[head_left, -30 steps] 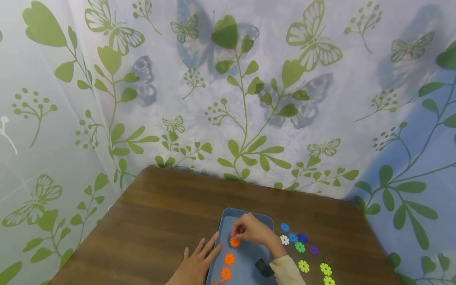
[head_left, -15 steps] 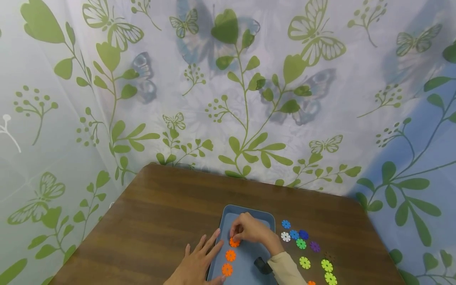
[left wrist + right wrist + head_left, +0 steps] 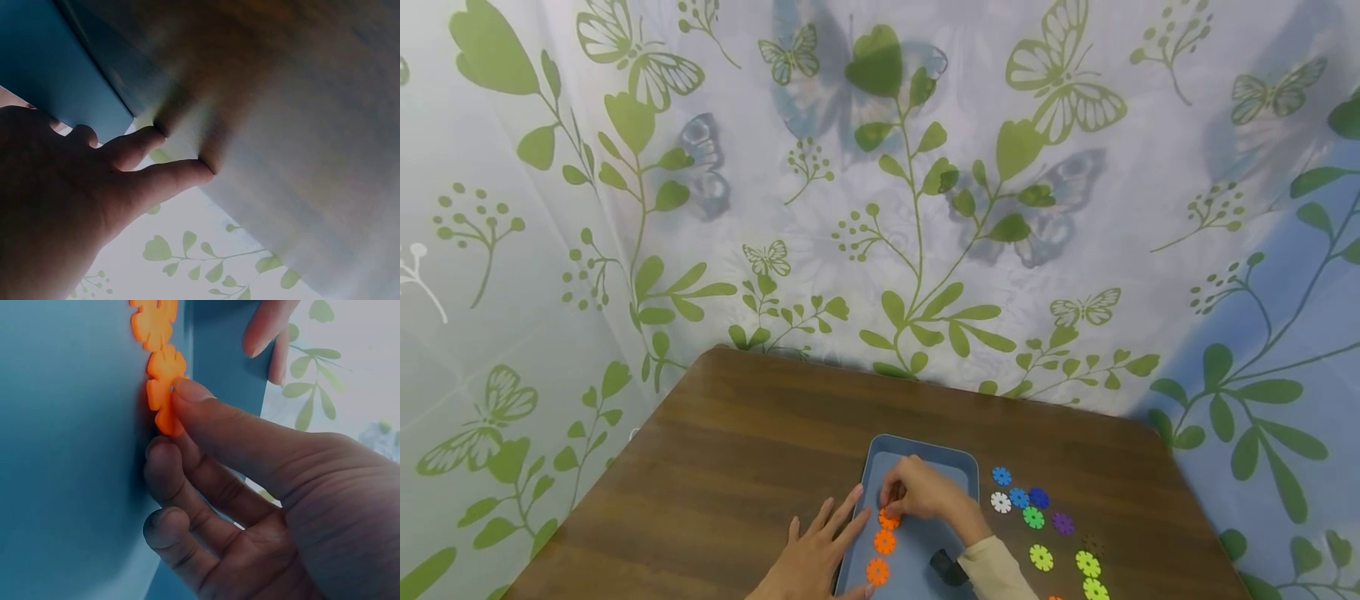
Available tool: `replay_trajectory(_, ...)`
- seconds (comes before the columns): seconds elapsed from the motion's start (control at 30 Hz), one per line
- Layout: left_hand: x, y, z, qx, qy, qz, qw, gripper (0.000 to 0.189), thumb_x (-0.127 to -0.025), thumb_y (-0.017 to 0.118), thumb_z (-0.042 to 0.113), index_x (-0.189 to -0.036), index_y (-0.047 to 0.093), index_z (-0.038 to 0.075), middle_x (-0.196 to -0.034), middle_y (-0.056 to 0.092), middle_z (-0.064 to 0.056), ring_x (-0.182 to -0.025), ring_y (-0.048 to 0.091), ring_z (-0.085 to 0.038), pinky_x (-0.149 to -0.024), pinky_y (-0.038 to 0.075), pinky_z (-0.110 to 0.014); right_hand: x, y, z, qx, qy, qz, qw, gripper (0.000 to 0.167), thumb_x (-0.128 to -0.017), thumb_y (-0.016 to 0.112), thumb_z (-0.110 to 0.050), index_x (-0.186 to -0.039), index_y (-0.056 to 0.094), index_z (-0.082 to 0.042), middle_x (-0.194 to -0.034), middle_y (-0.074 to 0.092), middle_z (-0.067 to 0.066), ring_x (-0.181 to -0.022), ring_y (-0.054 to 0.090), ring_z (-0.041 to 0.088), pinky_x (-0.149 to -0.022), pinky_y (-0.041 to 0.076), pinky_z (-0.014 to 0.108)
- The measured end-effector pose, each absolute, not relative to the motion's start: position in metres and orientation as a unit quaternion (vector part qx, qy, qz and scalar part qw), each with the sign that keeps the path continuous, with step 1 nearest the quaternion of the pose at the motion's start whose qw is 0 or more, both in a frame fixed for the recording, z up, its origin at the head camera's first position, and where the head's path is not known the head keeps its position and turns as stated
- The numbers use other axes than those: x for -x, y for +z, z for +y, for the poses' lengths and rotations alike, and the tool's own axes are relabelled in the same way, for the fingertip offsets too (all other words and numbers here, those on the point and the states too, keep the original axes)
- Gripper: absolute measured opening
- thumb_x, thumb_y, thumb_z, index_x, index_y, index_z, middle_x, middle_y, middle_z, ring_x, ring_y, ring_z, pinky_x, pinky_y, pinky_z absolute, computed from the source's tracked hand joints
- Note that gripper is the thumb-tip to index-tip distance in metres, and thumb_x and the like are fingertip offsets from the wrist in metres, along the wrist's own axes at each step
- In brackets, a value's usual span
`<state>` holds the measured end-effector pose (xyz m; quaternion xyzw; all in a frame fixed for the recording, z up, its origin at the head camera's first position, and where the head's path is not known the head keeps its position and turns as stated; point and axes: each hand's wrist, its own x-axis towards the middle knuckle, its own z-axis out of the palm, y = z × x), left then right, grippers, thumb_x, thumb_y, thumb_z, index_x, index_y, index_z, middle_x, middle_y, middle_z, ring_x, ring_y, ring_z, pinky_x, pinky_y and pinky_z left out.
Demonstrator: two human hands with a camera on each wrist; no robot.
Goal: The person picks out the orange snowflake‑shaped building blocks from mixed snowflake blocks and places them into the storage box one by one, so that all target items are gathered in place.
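Observation:
My right hand [image 3: 925,492] reaches over a blue-grey tray [image 3: 958,454] and pinches an orange snowflake disc [image 3: 165,384] between thumb and fingers. In the right wrist view this disc's edge meets another orange disc [image 3: 153,322]. The head view shows the pinched disc at the top of a column, with a second orange disc [image 3: 884,542] just below it and a third orange disc [image 3: 877,572] a little lower. My left hand [image 3: 816,550] lies with fingers spread at the tray's left edge. In the left wrist view its fingertips [image 3: 203,169] reach down to the tabletop.
Right of the tray, several loose discs lie on the brown table [image 3: 760,425]: a white disc [image 3: 1001,502], a green disc [image 3: 1033,517], a purple disc [image 3: 1063,523], a yellow-green disc [image 3: 1041,557] and blue ones. A patterned curtain [image 3: 820,292] hangs behind the table.
My right hand has moved slightly down the tray with the pinched disc, closing the gap to the orange disc below. The left hand has stayed nearly still.

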<state>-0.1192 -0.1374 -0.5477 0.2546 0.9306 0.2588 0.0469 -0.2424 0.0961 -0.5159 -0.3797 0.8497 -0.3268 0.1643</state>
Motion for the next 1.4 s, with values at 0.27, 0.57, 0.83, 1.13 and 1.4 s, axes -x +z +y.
replay_trajectory(0.27,0.119,-0.548,-0.136,-0.245,0.246,0.936,0.059,0.087,-0.099,0.065,0.067,-0.167,0.043,0.018,-0.181,0.019,0.001,-0.148,0.043,-0.058,-0.089,0.037,-0.093,0.239,-0.518,0.093,0.387,-0.32,0.851,0.155,0.014,-0.085,0.087,0.009,-0.083,0.08,-0.004,-0.079,0.076,-0.002,-0.066,0.063,-0.003,-0.065,0.056,0.017)
replay_trajectory(0.57,0.117,-0.55,-0.136,-0.239,0.252,0.936,0.058,0.087,-0.098,0.066,0.067,-0.167,0.043,0.019,-0.181,0.021,0.001,-0.148,0.043,-0.057,-0.091,0.036,-0.093,0.237,-0.522,0.09,0.38,-0.317,0.855,0.154,0.015,-0.084,0.089,0.007,-0.082,0.08,-0.004,-0.076,0.075,-0.002,-0.065,0.063,-0.003,-0.064,0.055,0.017)
replay_trajectory(0.83,0.116,-0.548,-0.136,-0.237,0.249,0.937,0.058,0.087,-0.098,0.066,0.067,-0.166,0.046,0.017,-0.18,0.023,-0.001,-0.147,0.044,-0.058,-0.091,0.036,-0.093,0.237,-0.52,0.091,0.377,-0.329,0.851,0.161,0.013,-0.086,0.088,0.004,-0.083,0.081,-0.006,-0.078,0.076,-0.005,-0.067,0.065,-0.002,-0.065,0.056,0.018)
replay_trajectory(1.13,0.117,-0.548,-0.137,-0.243,0.248,0.936,0.048,0.088,-0.097,0.066,0.068,-0.165,0.046,0.016,-0.18,0.022,-0.002,-0.147,0.045,-0.057,-0.09,0.036,-0.094,0.23,-0.502,0.109,0.386,-0.361,0.842,0.107,0.009,-0.09,0.087,-0.002,-0.096,0.082,-0.005,-0.088,0.076,0.004,-0.073,0.064,0.004,-0.069,0.056,0.022)
replay_trajectory(1.4,0.118,-0.547,-0.135,-0.248,0.257,0.933,0.05,0.088,-0.098,0.066,0.068,-0.167,0.044,0.016,-0.181,0.021,-0.002,-0.147,0.044,-0.059,-0.09,0.035,-0.094,0.218,-0.479,0.144,0.373,-0.377,0.847,0.032,0.01,-0.093,0.085,-0.006,-0.101,0.081,-0.008,-0.091,0.076,0.004,-0.076,0.066,0.005,-0.069,0.058,0.026)
